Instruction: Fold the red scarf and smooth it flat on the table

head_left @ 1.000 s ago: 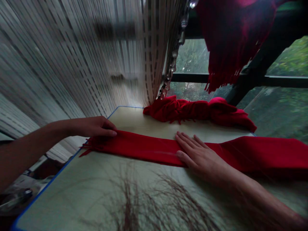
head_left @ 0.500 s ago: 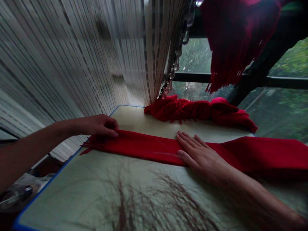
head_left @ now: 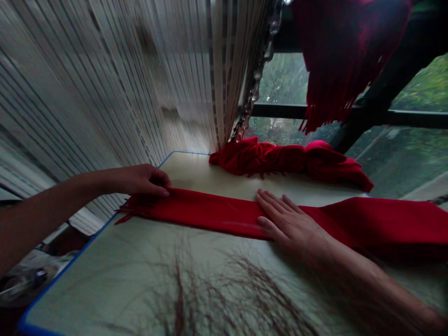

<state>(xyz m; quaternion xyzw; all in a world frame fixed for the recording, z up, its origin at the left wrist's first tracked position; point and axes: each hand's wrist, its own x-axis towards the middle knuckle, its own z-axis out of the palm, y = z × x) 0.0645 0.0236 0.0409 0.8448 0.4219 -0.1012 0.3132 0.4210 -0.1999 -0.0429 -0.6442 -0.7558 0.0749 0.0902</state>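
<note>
A long red scarf [head_left: 210,212] lies folded into a strip across the pale table [head_left: 115,275], its fringe spread near the table's left edge. My left hand [head_left: 150,179] has its thumb and fingers closed at the scarf's far edge, close to the fringed end. Flat on the middle of the strip rests my right hand [head_left: 285,217], palm down, with its fingers stretched out. To the right of that hand the scarf widens and runs out of view.
A crumpled red cloth [head_left: 294,158] lies at the table's back edge. Another fringed red cloth [head_left: 332,79] hangs before the window. A striped string curtain [head_left: 175,70] borders the left and back. Strands of hair blur the foreground.
</note>
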